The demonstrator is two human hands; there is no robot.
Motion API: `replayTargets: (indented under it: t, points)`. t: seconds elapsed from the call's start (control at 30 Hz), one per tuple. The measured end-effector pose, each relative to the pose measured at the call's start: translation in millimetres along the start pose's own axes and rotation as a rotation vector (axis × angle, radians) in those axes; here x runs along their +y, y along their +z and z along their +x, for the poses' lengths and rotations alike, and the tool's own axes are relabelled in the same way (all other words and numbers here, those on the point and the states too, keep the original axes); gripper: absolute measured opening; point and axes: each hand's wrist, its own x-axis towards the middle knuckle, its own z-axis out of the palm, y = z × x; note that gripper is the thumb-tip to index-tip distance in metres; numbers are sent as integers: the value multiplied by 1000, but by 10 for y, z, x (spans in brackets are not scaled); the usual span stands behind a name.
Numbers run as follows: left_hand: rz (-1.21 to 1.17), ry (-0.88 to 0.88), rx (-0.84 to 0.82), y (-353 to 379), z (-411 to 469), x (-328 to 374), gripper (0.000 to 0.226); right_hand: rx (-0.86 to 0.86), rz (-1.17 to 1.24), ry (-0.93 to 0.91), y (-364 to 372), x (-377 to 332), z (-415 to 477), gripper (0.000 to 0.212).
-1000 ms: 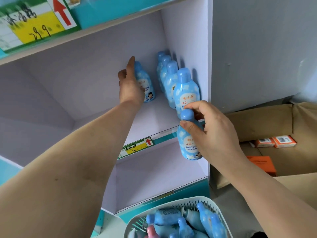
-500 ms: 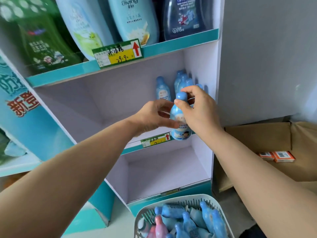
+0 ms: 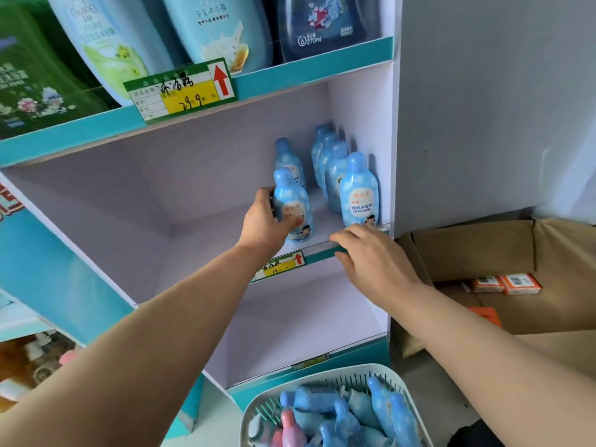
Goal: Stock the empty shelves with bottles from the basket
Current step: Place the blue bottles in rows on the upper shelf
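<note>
My left hand (image 3: 265, 221) grips a small blue bottle (image 3: 295, 209) that stands upright near the front of the middle shelf (image 3: 206, 221). Behind it stands another blue bottle (image 3: 287, 158). A row of several blue bottles (image 3: 358, 188) lines the shelf's right wall. My right hand (image 3: 374, 258) hovers with relaxed fingers over the shelf's front lip, below that row, holding nothing. At the bottom a white basket (image 3: 408, 391) holds several blue bottles (image 3: 383, 406) and a pink one (image 3: 290, 429).
The shelf above carries large bottles (image 3: 222, 27) behind a price tag (image 3: 180, 91). The lower shelf (image 3: 290, 321) has nothing on it. Cardboard boxes (image 3: 483, 246) with small orange packs (image 3: 506, 283) sit to the right, against a grey wall (image 3: 496, 91).
My right hand passed the bottle to my left hand and drew back to the shelf lip. My left hand now holds that bottle upright on the middle shelf.
</note>
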Motion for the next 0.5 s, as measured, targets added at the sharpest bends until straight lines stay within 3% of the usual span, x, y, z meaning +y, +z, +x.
replayTargets:
  t: [0.17, 0.33, 0.5]
  points:
    - [70, 194, 100, 17, 40, 34, 92, 132, -25, -62, 82, 119, 20, 27]
    - [117, 206, 117, 96, 200, 41, 94, 168, -1, -73, 78, 140, 8, 41]
    - [123, 162, 115, 185, 450, 51, 94, 154, 0, -61, 32, 143, 38, 40]
